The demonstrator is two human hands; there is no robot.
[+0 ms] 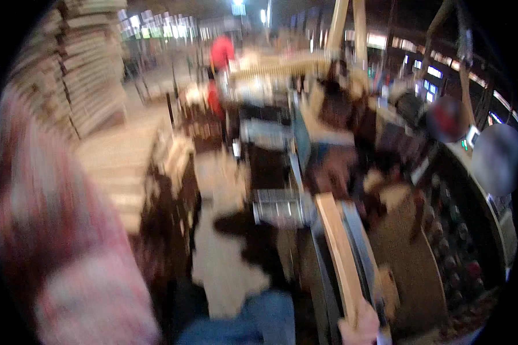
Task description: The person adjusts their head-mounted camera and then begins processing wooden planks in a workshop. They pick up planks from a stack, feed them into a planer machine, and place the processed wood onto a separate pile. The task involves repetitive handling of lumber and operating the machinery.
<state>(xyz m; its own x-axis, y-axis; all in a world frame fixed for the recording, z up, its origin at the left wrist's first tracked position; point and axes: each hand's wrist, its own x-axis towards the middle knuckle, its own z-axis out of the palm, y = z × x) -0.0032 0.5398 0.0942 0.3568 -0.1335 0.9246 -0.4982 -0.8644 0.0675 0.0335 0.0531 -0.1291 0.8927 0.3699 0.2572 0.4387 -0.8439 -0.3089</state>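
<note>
Background boards (92,66) stand stacked; the right hand's grip (360,326) holds 1 wooden strip (338,247).

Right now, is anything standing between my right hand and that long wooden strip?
Nothing visible does. Your right hand is at the near end of the wooden strip and appears to touch it. The blue-grey rail runs along the strip's right side. Blur hides the exact grip.

Right fingers (367,320) holding wooden strip (338,247), stacked boards (92,66)
</note>
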